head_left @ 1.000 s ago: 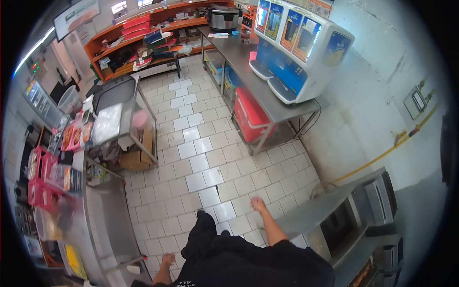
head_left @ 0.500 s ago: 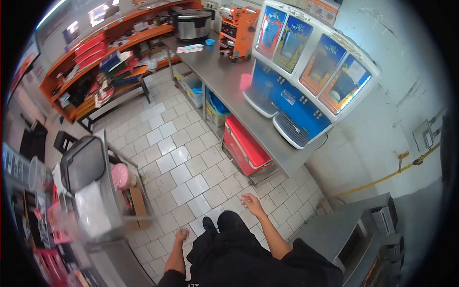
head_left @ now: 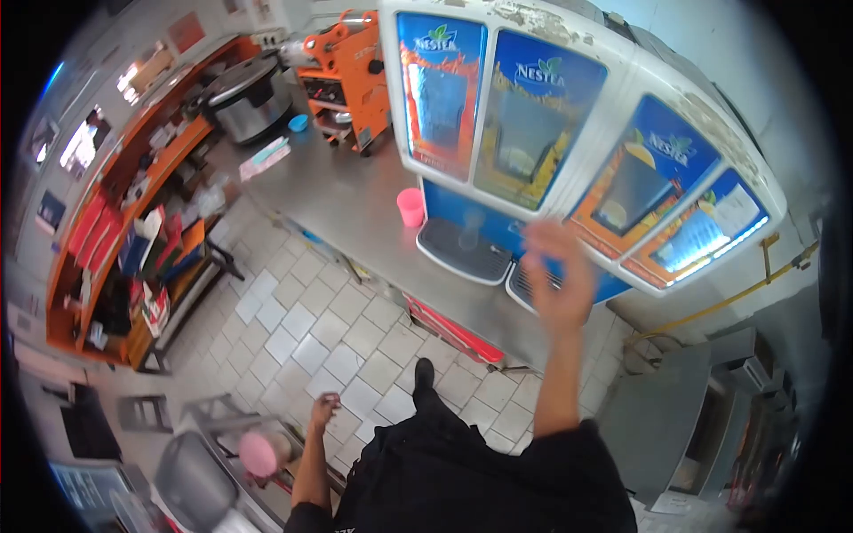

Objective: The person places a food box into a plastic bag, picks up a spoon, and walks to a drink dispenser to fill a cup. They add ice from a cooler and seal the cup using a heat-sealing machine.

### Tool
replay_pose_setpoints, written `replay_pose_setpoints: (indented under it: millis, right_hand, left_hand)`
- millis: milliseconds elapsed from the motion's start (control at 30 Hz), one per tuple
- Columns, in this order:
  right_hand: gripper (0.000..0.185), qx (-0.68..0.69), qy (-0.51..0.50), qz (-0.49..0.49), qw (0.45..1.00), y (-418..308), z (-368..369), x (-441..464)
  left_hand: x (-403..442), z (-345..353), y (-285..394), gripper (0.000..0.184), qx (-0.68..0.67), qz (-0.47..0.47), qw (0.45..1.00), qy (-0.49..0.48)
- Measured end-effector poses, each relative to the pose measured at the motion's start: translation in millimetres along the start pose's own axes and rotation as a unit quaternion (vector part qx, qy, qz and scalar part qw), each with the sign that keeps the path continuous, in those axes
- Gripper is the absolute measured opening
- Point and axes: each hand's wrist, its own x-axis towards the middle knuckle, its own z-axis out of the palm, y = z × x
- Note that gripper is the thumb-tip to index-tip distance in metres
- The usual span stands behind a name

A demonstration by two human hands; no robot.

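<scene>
My right hand (head_left: 560, 277) is raised in front of the drink dispenser (head_left: 524, 191), blurred by motion. Its fingers look apart with nothing visible between them, and it hides part of the right-hand drip tray (head_left: 526, 289). Whether it touches the dispenser I cannot tell. Low on the left, my left hand (head_left: 325, 410) hangs over the tiled floor, its fingers loosely bent and no object visible in it. Left of the dispenser's left drip tray (head_left: 466, 253), a pink cup (head_left: 410, 207) stands on the steel counter (head_left: 342, 209).
An orange machine (head_left: 346, 84), a small blue bowl (head_left: 298, 123) and a large cooker (head_left: 249, 102) stand farther along the counter. A red cooler (head_left: 453, 330) sits below it. At lower left is a pink-lidded container (head_left: 259, 454); a grey steel unit (head_left: 662, 417) stands right.
My right hand has risen from above the floor to the dispenser's front. The view has moved closer to the counter and dispenser. My left hand still hangs low on the left.
</scene>
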Motion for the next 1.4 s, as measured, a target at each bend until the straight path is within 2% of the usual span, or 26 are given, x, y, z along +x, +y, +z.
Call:
replay_pose_setpoints:
  millis: [67, 100, 133, 200, 233, 333, 400, 433, 567, 667, 733, 800, 833, 867, 933, 967, 1000, 1067, 1100, 1200, 1233, 1267, 1300, 1333, 1367, 1400]
  right_hand:
    - [0.029, -0.205, 0.077, -0.164, 0.962, -22.6, -12.4, 99.2]
    - [0.048, -0.318, 0.054, -0.181, 0.929, -26.7, -15.4, 137.7]
    - [0.043, -0.376, 0.056, -0.216, 0.9, -19.0, -9.6, 173.7]
    - [0.037, -0.441, 0.047, -0.243, 0.863, -32.4, 9.4, 210.5]
    - [0.05, -0.497, 0.003, -0.152, 0.854, -49.8, 26.0, 219.3]
    - [0.059, -0.496, -0.083, -0.17, 0.847, -67.6, 24.6, 240.4]
    - [0.06, -0.459, -0.156, 0.026, 0.874, -57.9, 22.6, 265.6]
    - [0.06, -0.44, -0.184, 0.133, 0.869, -50.1, 16.7, 281.3]
    - [0.059, -0.513, -0.227, 0.125, 0.818, -69.2, 19.7, 297.4]
    - [0.061, -0.358, -0.344, 0.23, 0.837, -65.0, 9.5, 318.3]
    - [0.061, -0.403, -0.353, 0.235, 0.811, -60.9, 8.9, 323.7]
    - [0.058, -0.273, -0.366, 0.292, 0.841, -53.7, 7.0, 322.8]
    - [0.051, -0.219, -0.373, 0.284, 0.855, -46.5, 6.5, 323.0]
    - [0.051, -0.219, -0.368, 0.289, 0.856, -44.9, 4.9, 321.6]
    - [0.046, -0.146, -0.388, 0.364, 0.834, -48.3, 8.9, 326.6]
    - [0.043, -0.137, -0.39, 0.361, 0.836, -46.9, 7.8, 325.6]
    - [0.043, -0.245, -0.401, 0.288, 0.834, -52.8, 9.6, 325.5]
    - [0.05, -0.343, -0.389, 0.201, 0.831, -56.5, 8.0, 321.3]
    - [0.05, -0.352, -0.385, 0.193, 0.831, -72.1, 13.0, 316.1]
    - [0.057, -0.424, -0.327, 0.143, 0.832, -98.3, 32.7, 307.6]
    - [0.056, -0.409, -0.32, 0.215, 0.827, -96.8, 36.8, 314.0]
    - [0.054, -0.393, -0.326, 0.256, 0.821, -97.5, 37.3, 316.9]
    - [0.052, -0.379, -0.33, 0.296, 0.812, -98.3, 37.8, 319.6]
    - [0.049, -0.357, -0.346, 0.262, 0.827, -91.2, 31.5, 314.6]
    - [0.046, -0.334, -0.362, 0.227, 0.84, -84.2, 25.2, 309.3]
    - [0.042, -0.31, -0.377, 0.192, 0.851, -77.7, 19.1, 303.7]
  left_hand:
    - [11.1, -7.4, 4.5, 0.028, 0.023, -0.049, 0.997, -0.046]
    - [18.6, -10.4, 5.5, 0.029, 0.035, -0.059, 0.996, -0.05]
    - [23.2, -14.2, 5.0, 0.03, 0.047, -0.072, 0.995, -0.055]
    - [32.8, -20.5, 8.2, 0.031, 0.044, -0.103, 0.991, -0.068]
    - [43.3, -22.9, 11.6, 0.032, 0.033, -0.124, 0.989, -0.069]
    - [76.2, -27.3, 4.2, 0.034, 0.057, -0.166, 0.979, -0.105]
    - [105.5, -33.1, 3.0, 0.036, 0.088, -0.186, 0.967, -0.148]
    - [121.2, -36.6, 3.8, 0.036, 0.079, -0.168, 0.968, -0.167]
    - [180.4, -47.1, 32.5, 0.034, 0.101, -0.151, 0.962, -0.202]
    - [200.6, -53.9, 89.8, 0.031, 0.114, -0.085, 0.966, -0.217]
    - [229.5, -55.2, 110.0, 0.032, 0.133, -0.078, 0.961, -0.23]
    - [253.7, -60.0, 120.3, 0.034, 0.142, -0.052, 0.959, -0.24]
    - [256.3, -58.1, 130.9, 0.037, 0.149, -0.05, 0.961, -0.227]
    - [252.6, -62.3, 139.6, 0.037, 0.156, -0.049, 0.96, -0.229]
    - [256.9, -58.5, 151.7, 0.037, 0.134, -0.043, 0.962, -0.233]
    - [258.2, -57.9, 152.6, 0.038, 0.14, -0.028, 0.96, -0.242]
    - [259.3, -52.9, 151.2, 0.04, 0.155, -0.035, 0.96, -0.23]
    - [259.8, -50.0, 131.4, 0.041, 0.148, -0.047, 0.964, -0.218]
    - [249.1, -47.1, 128.1, 0.034, 0.121, -0.047, 0.971, -0.201]
    - [222.6, -54.0, 99.2, 0.037, 0.098, -0.109, 0.957, -0.249]
    - [236.6, -68.3, 54.4, 0.034, 0.032, -0.081, 0.942, -0.323]
    - [243.8, -72.5, 36.9, 0.033, 0.191, 0.059, 0.884, -0.423]
    - [249.3, -75.7, 22.1, 0.034, 0.369, 0.268, 0.764, -0.456]
    - [247.6, -75.5, 18.6, 0.034, 0.441, 0.442, 0.648, -0.436]
    - [242.1, -79.8, 14.1, 0.035, 0.422, 0.457, 0.657, -0.426]
    - [227.7, -75.8, 24.0, 0.035, 0.406, 0.431, 0.688, -0.42]
